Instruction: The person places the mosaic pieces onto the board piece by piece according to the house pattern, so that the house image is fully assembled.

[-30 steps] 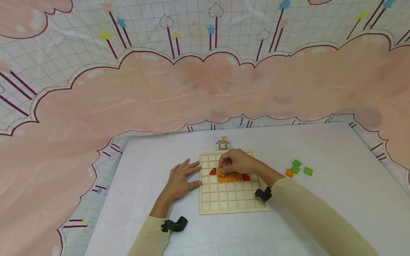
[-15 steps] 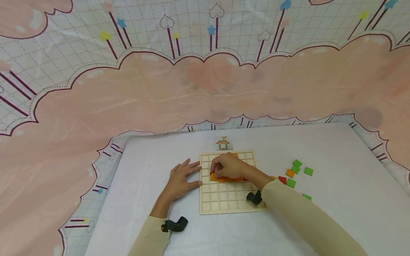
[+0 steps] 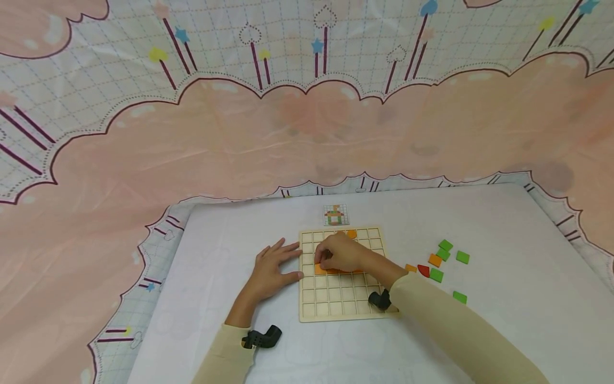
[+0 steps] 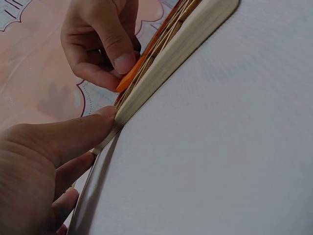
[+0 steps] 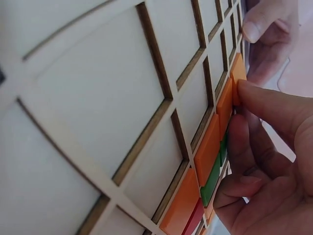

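A white tabletop [image 3: 326,352] filled the near middle of the scene. Beyond its far edge and along its left and right sides, a creased cloth [image 3: 201,149] showed peach-pink and white areas with dark scalloped outlines [image 3: 261,97]. Farther up, over a pale dashed grid [image 3: 211,37], thin printed sticks [image 3: 176,45] bore blue stars [image 3: 181,34], yellow shapes [image 3: 157,54] and dotted figures [image 3: 250,33].
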`<state>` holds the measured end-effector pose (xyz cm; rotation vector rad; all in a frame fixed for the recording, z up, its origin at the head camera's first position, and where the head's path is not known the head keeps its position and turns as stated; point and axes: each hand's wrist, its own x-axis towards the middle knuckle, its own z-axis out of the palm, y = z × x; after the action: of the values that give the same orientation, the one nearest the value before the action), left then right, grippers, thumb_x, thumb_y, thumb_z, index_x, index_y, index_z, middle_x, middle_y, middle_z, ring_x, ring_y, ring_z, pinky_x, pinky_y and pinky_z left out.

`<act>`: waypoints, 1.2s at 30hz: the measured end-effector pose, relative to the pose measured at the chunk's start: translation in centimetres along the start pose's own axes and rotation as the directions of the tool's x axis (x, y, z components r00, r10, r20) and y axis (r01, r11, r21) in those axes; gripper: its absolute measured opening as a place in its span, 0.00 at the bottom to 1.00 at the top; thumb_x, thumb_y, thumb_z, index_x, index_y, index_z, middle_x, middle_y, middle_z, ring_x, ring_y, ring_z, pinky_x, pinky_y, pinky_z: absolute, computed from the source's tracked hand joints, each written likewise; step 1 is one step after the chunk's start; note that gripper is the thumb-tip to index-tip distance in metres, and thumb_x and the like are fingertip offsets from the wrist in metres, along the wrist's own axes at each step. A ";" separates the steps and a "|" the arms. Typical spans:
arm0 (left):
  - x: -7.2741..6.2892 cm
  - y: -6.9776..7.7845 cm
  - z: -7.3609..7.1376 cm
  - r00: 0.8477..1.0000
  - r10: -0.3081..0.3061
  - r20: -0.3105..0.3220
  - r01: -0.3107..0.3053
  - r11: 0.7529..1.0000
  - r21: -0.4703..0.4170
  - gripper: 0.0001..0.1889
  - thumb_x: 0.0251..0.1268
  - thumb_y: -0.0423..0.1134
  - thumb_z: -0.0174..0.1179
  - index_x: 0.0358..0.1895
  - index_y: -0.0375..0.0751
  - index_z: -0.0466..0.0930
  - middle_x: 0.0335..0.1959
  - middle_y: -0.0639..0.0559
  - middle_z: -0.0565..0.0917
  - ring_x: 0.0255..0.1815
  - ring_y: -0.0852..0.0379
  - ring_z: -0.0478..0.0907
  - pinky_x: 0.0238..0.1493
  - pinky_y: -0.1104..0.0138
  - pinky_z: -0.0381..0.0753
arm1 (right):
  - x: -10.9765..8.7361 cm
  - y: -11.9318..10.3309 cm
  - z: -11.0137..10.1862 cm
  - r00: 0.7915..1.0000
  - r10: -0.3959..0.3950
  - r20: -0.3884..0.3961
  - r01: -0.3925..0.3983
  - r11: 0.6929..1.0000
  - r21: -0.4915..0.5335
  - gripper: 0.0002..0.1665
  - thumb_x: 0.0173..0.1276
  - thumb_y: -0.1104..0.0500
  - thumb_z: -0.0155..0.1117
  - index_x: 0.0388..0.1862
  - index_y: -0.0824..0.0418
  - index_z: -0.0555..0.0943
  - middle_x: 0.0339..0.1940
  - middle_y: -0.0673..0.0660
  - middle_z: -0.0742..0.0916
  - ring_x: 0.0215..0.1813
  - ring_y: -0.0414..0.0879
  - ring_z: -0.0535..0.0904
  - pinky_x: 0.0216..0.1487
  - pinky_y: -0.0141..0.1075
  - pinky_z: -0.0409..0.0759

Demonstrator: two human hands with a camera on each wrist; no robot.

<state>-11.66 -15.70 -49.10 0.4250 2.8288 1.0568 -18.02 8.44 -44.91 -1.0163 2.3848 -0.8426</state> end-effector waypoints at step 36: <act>0.0 0.0 0.2 1.000 -0.023 0.013 0.023 1.000 0.020 0.31 0.59 0.49 0.73 0.68 0.50 0.79 0.75 0.58 0.73 0.85 0.48 0.52 0.81 0.41 0.42 | -10.6 5.6 -7.2 0.968 0.248 0.030 -0.244 0.966 -0.089 0.06 0.62 0.60 0.76 0.37 0.50 0.88 0.32 0.44 0.84 0.38 0.43 0.76 0.40 0.33 0.80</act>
<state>-11.66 -15.56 -49.25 0.3988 2.8273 1.0189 -18.05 22.12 -41.99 -0.7380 2.4641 -0.6291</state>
